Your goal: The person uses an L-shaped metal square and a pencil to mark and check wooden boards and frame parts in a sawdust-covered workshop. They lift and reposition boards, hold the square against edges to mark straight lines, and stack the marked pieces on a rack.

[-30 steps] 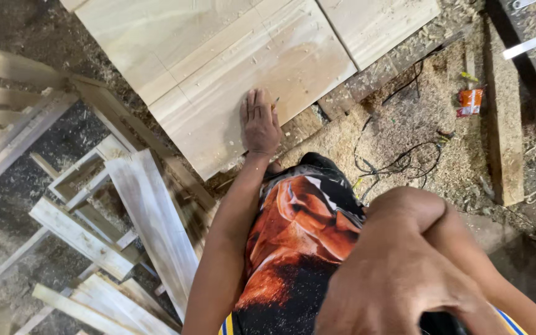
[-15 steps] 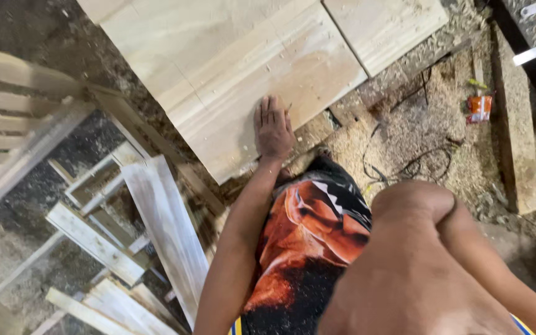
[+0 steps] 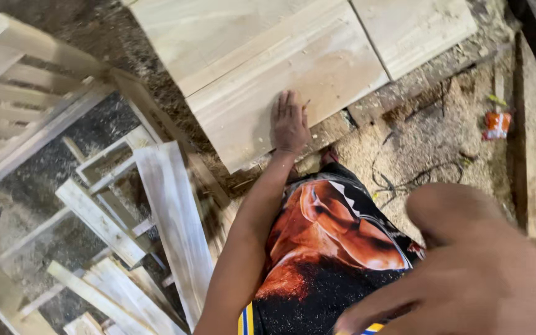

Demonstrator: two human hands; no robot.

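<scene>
A sawdust-strewn floor (image 3: 429, 142) carries pale wooden panels (image 3: 280, 68), a heap of loose slats (image 3: 125, 248), a thick plank (image 3: 531, 142), a black cord (image 3: 417, 174) and an orange wrapper (image 3: 496, 124).

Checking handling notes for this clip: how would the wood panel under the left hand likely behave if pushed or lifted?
The panel looks like rigid glued boards, so probably stiff. It is broad, so likely heavy. The left hand lies flat on it; sawdust around may let it slide.

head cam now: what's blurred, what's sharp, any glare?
Head view: right hand is close to the lens, large and motion-blurred; left hand flat on the panel is fairly sharp; slats at left smear slightly; light is even, no glare.
</scene>
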